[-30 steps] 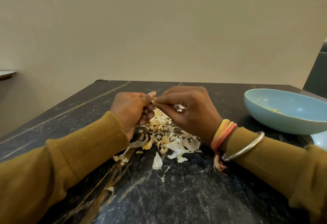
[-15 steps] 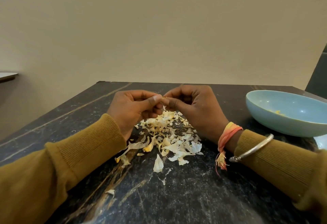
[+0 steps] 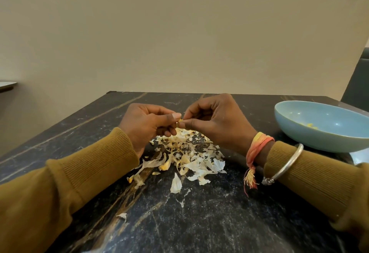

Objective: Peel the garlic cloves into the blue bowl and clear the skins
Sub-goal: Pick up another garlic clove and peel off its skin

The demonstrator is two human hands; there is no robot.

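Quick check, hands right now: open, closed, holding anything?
Left hand: closed, pinching the small yellowish garlic clove, mostly hidden by fingertips.
Right hand: closed, pinching the same clove from the other side.

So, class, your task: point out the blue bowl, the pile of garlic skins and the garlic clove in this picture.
blue bowl (image 3: 339, 116), head view, bare inner wall.
pile of garlic skins (image 3: 187, 152), head view, middle of the heap.
garlic clove (image 3: 180, 120), head view, the small yellowish sliver that shows.

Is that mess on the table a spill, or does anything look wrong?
No spill: the garlic skins lie heaped on the table, as peeling leaves them. One scrap lies apart, nearer the camera. Nothing else stands out.
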